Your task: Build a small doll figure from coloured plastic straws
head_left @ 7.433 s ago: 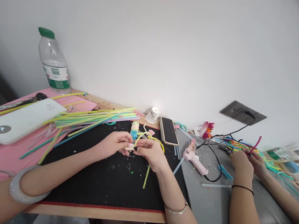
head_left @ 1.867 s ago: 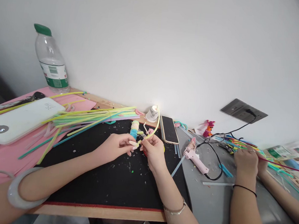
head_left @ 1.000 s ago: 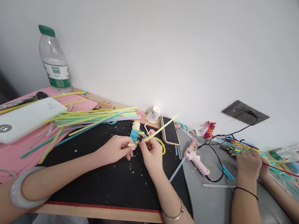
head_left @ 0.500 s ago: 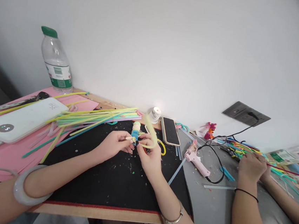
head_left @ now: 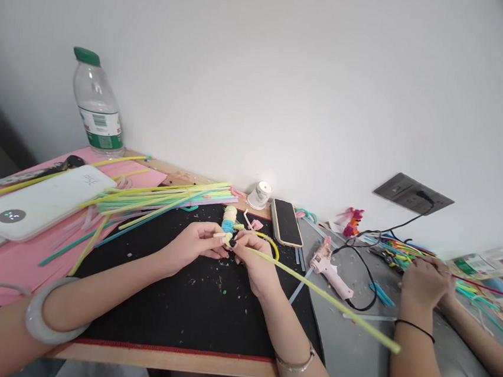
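Note:
My left hand (head_left: pixel 190 248) is closed in a pinch on a thin pale stick (head_left: pixel 219 234), its tip showing beyond the fingers. Around that tip loops the end of a pale yellow pipe cleaner (head_left: pixel 334 301). My right hand (head_left: pixel 256 265) pinches this pipe cleaner close to the loop, and its long free length sticks out to the lower right over the forearm. Just behind the fingertips lies a coiled pipe-cleaner piece (head_left: pixel 230 215) in green, cream and blue. A yellow bent pipe cleaner (head_left: pixel 276 247) and a small pink piece (head_left: pixel 256 224) lie beyond my right hand.
A bundle of pipe cleaners (head_left: pixel 165 201) lies back left, near a power bank (head_left: pixel 41 201) and a bottle (head_left: pixel 99 108). Behind are a paper cup (head_left: pixel 260 195) and a phone (head_left: pixel 287 223). A corded glue gun (head_left: pixel 330 270) lies right, beside a co-worker's hands (head_left: pixel 427 282).
The yellow pipe cleaner has swung from curling up above my right hand to stretching out to the lower right. Both hands stay pinched together in nearly the same place.

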Demonstrator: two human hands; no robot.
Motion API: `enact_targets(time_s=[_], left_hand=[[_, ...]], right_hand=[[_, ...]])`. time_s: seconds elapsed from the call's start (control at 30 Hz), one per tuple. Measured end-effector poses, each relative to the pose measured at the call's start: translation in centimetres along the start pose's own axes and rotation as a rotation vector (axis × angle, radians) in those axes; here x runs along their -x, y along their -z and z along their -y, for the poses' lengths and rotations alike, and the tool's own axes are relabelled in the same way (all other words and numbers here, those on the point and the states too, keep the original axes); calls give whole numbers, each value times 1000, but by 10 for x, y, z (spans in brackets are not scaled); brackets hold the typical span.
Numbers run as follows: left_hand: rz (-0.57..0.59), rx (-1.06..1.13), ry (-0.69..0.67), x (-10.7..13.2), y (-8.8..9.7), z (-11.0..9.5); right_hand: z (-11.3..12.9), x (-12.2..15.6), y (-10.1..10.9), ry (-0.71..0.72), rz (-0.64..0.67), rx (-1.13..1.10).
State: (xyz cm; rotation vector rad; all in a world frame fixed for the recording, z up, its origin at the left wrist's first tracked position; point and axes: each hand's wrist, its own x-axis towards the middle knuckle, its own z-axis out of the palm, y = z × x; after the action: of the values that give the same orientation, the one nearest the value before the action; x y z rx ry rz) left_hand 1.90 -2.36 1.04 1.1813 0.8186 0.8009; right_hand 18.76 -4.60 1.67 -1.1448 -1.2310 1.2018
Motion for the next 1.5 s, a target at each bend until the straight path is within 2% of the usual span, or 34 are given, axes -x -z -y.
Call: enact_targets(time_s=[0.17,0.37,0.53,0.73,1.03,1.27,1.5], left_hand=[[12,-21,54,0,1,-2],[-20,-45,53,-2,4,-3],[-23,-66,44,-2,4,-4],[20,-161,52,-4,5,0],[84,-181,67,-7,10,9],[100,-243,46,-5,6,5],[130,-329,34,-8,7,7]], right_hand=[[0,-2,4,-30,21,5],[1,-2,2,-117,11,-16],[2,-2,2,-105,7,-52],[-3,-3,7,-82,138,125],[-3,-5,11,-47,171,271],[-6,-4,14,69,172,429],[-10,-4,16,121,163,539]])
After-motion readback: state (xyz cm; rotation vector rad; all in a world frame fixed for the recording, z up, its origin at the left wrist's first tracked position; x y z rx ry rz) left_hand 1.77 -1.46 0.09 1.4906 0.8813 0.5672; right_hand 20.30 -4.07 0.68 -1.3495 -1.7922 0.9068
